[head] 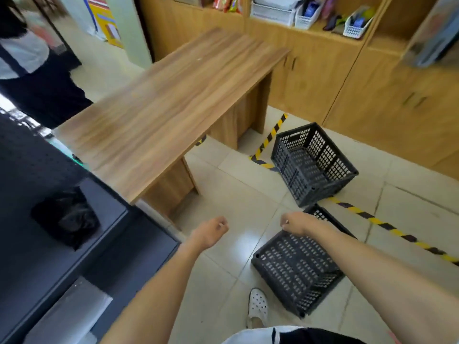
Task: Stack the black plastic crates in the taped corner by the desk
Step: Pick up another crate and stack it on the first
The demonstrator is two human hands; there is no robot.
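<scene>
Two black perforated plastic crates stand on the tiled floor. The far crate sits tilted inside the area marked by yellow-and-black tape, to the right of the wooden desk. The near crate lies just outside the tape line, close to my foot. My right hand hovers over the near crate's far rim with fingers curled, holding nothing. My left hand hangs over bare tile to the left of that crate, fingers loosely curled and empty.
Wooden cabinets with shelves of baskets line the back wall. A dark counter with a black bag runs along the left. Another person stands at the far left. My white shoe is beside the near crate.
</scene>
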